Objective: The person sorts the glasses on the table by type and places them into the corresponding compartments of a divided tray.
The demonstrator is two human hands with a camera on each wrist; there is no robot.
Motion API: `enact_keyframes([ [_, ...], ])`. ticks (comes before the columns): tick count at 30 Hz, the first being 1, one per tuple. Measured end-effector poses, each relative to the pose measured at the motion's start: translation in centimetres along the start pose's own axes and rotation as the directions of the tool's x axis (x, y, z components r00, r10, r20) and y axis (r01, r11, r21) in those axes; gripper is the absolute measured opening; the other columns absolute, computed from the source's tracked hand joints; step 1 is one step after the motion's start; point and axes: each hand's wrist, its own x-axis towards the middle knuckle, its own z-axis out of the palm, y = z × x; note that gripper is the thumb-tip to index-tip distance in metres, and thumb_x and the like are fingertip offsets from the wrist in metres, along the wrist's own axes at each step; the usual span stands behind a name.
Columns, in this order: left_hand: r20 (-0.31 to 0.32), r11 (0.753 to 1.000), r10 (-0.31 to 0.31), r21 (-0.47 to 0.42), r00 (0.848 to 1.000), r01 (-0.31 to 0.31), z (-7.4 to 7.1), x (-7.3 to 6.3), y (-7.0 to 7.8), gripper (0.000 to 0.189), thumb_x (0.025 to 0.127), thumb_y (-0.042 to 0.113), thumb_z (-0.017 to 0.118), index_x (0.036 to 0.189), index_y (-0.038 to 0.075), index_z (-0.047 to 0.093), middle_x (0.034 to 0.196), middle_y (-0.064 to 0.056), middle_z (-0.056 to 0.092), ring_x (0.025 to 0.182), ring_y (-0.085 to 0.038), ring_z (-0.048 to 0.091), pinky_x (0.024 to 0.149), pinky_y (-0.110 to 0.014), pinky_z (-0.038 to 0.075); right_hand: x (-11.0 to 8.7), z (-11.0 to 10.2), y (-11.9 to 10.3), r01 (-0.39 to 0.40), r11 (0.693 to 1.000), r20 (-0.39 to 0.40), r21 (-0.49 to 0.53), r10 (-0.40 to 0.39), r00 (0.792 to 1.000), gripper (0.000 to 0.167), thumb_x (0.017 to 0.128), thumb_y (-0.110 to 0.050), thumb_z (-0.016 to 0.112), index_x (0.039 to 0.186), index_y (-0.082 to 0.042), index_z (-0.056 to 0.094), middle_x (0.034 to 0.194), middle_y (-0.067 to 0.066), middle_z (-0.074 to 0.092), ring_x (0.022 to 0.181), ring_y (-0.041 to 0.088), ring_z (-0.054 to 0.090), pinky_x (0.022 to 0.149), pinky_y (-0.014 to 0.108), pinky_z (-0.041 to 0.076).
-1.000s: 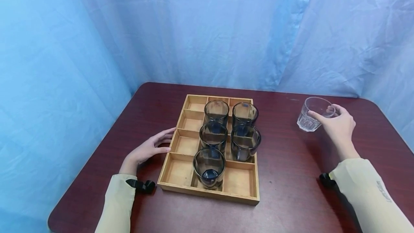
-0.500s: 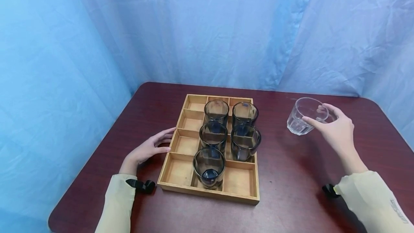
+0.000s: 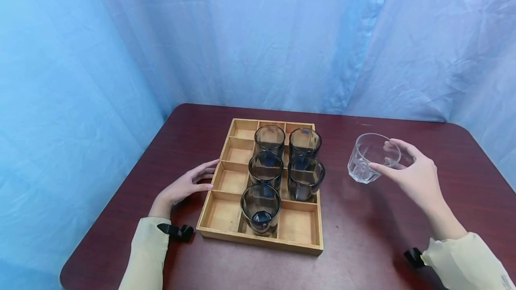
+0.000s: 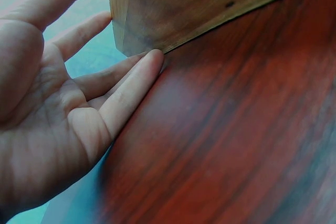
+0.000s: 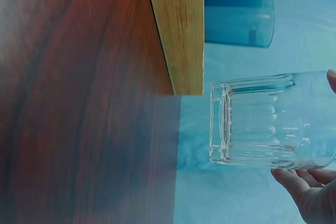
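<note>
A clear glass tumbler point(image 3: 363, 164) hangs above the table, to the right of the tray; my right hand point(image 3: 415, 178) grips it near the rim between thumb and fingers. In the right wrist view the tumbler point(image 5: 262, 121) shows its thick base well off the tabletop. My left hand point(image 3: 187, 187) rests against the left side of the wooden compartment tray point(image 3: 258, 238). In the left wrist view the fingertips of that hand point(image 4: 52, 93) touch the tray's side wall point(image 4: 184, 9). Several dark smoky glasses, such as the nearest one point(image 3: 261, 207), stand in the tray's middle and right columns.
The dark red-brown table point(image 3: 354, 245) has rounded corners. Light blue curtains point(image 3: 274, 44) hang behind it and along its left side. A front-right compartment point(image 3: 298, 225) and the left column's compartments point(image 3: 221, 211) show bare wood.
My right hand has carried the clear tumbler left, toward the tray, and a little closer to me. The left hand, tray and dark glasses stay where they were.
</note>
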Motion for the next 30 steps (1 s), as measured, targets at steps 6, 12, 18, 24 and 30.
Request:
enact_keyframes([
  [6,0.000,1.000,0.003,-0.004,1.000,-0.003,0.0,0.0,0.0,0.072,0.092,0.019,0.066,0.153,0.022,0.029,0.152,-0.018,0.038,0.135,-0.039,0.041,0.109,-0.059,0.032,-1.4,0.3,-0.6,0.053,0.998,0.019,0.018,-0.053,0.998,0.067,0.072,-0.015,0.086,0.133,-0.011,0.056,0.103,-0.029,0.061,0.083,-0.019,0.061,0.073,0.002,0.046],
  [12,-0.003,1.000,0.001,0.002,1.000,-0.001,0.1,-0.1,0.2,0.072,0.092,0.019,0.066,0.153,0.023,0.029,0.151,-0.018,0.038,0.135,-0.039,0.041,0.109,-0.059,0.032,-3.0,0.7,-1.1,0.090,0.996,0.055,0.019,-0.091,0.994,0.071,0.071,-0.012,0.087,0.134,-0.012,0.055,0.106,-0.029,0.062,0.088,-0.018,0.061,0.075,0.002,0.046],
  [18,0.000,1.000,0.004,-0.004,1.000,-0.004,0.1,-0.1,0.1,0.072,0.092,0.019,0.066,0.153,0.023,0.029,0.152,-0.018,0.038,0.136,-0.039,0.040,0.109,-0.059,0.033,-4.4,1.1,-1.8,0.147,0.989,0.097,0.032,-0.150,0.984,0.072,0.069,-0.007,0.086,0.134,-0.009,0.055,0.111,-0.029,0.062,0.096,-0.018,0.060,0.078,0.003,0.047],
  [24,-0.001,1.000,0.003,-0.006,1.000,-0.003,0.0,-0.1,0.0,0.072,0.092,0.019,0.066,0.153,0.023,0.029,0.152,-0.018,0.038,0.136,-0.039,0.040,0.109,-0.059,0.032,-5.7,1.5,-2.4,0.162,0.986,0.147,0.043,-0.167,0.975,0.076,0.069,-0.006,0.087,0.137,-0.011,0.053,0.118,-0.029,0.060,0.098,-0.016,0.061,0.077,0.006,0.049],
  [30,0.002,1.000,0.012,0.000,1.000,-0.012,0.0,0.0,-0.1,0.072,0.092,0.019,0.066,0.153,0.022,0.029,0.151,-0.018,0.039,0.135,-0.039,0.041,0.109,-0.059,0.032,-6.8,1.9,-3.2,0.200,0.977,0.166,0.081,-0.211,0.963,0.078,0.065,-0.001,0.087,0.135,-0.011,0.055,0.122,-0.022,0.063,0.109,-0.012,0.058,0.083,0.007,0.048],
])
